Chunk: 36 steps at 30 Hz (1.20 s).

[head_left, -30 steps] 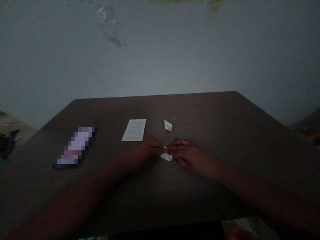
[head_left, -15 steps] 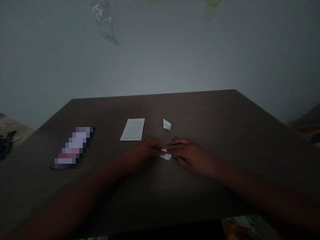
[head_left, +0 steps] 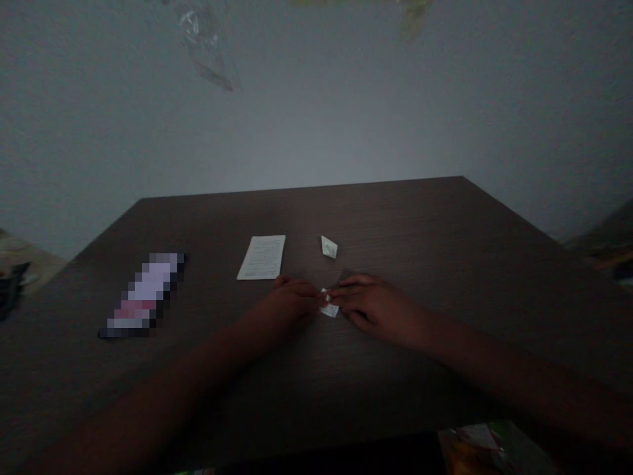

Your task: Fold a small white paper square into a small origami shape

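A small white piece of folded paper (head_left: 330, 310) lies on the dark wooden table (head_left: 395, 224), partly covered by fingertips from both sides. My left hand (head_left: 291, 301) has its fingers closed on the paper's left side. From the right, my right hand (head_left: 370, 300) grips the same paper, its index fingertip and neighbouring fingers reaching over it and the thumb lower down. Just beyond the hands rests a second small folded paper (head_left: 329, 247), roughly diamond-shaped. A stack of white printed sheets (head_left: 263, 257) sits behind my left hand.
A phone (head_left: 146, 293) with a pixelated screen lies on the left of the table. The table's far edge stands against a grey wall (head_left: 316, 119) with a clear plastic piece (head_left: 202, 46) on it. Colourful packaging (head_left: 487, 448) shows below the near edge.
My left fingertips have drawn slightly left, uncovering more of the paper. My right hand stays almost in place. The view has shifted a little.
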Tool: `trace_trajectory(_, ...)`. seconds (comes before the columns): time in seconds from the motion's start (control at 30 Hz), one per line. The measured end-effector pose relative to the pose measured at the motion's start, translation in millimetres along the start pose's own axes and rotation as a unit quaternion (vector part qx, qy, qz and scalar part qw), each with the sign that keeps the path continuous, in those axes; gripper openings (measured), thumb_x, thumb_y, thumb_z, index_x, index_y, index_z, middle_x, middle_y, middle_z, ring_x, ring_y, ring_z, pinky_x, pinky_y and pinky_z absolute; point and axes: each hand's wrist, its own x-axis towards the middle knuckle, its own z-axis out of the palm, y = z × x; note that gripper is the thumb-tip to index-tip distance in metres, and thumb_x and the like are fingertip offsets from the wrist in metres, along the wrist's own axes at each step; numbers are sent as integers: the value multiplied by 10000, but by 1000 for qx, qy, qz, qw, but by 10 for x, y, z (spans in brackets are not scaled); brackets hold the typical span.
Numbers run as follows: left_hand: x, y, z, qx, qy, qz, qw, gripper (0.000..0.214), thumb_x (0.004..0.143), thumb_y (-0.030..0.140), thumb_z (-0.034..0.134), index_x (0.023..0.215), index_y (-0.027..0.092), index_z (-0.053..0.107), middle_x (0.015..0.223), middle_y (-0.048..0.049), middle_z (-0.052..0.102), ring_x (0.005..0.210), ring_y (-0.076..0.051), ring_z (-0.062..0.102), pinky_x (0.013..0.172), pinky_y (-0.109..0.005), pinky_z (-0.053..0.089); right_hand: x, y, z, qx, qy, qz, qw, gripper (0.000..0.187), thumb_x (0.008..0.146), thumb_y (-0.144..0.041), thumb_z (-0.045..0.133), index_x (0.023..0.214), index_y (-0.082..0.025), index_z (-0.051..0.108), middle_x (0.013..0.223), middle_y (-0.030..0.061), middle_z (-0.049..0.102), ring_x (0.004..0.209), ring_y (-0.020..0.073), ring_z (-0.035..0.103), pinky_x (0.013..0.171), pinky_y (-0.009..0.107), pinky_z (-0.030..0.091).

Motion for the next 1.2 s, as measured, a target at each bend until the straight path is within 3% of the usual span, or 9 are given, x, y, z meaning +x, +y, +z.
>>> trace_trajectory(0.13,-39,13,46,58,-6,4,998,371,1234,179,609,1435,340,876,1522,3,872,1398,-235,793,1245,-389,459,1,-22,-12,-10,-2,6,1000,490,1096,-92,703,1511,-297,863,1548,46,870,1461,301,779,1301,530,612)
trace_trajectory(0.33,-114,87,74,125,18,32,991,387,1246,156,583,1483,294,856,1515,-23,880,1359,-236,813,1238,-388,479,0,-34,-15,-7,-10,8,1000,470,1105,-103,708,1513,-277,864,1587,56,848,1489,327,770,1323,566,597)
trace_trajectory(0.6,-217,203,0,126,19,13,992,386,1231,179,576,1481,286,850,1593,-25,843,1397,-262,800,1264,-438,482,1,-57,-50,-11,-24,13,1000,445,1123,-106,679,1497,-258,866,1612,36,834,1492,331,763,1325,554,597)
trace_trajectory(0.87,-220,250,-108,96,-8,-3,995,405,1198,161,615,1516,305,819,1620,-28,827,1442,-282,774,1249,-470,482,-7,23,-35,24,-22,3,999,461,1138,-125,684,1527,-313,847,1586,26,852,1482,303,758,1321,542,580)
trace_trajectory(1.0,-212,243,-97,93,-9,12,996,451,1166,128,646,1541,322,805,1655,-38,806,1470,-303,764,1248,-508,486,-51,77,-60,40,-25,-26,999,498,1129,-98,691,1536,-339,844,1657,35,810,1564,307,702,1356,586,535)
trace_trajectory(1.2,-226,214,-41,104,9,33,994,398,1145,172,717,1498,313,831,1639,-60,813,1458,-319,774,1281,-543,495,-97,105,-115,33,-17,-59,998,465,1097,-89,729,1445,-348,895,1670,62,798,1587,335,679,1320,602,561)
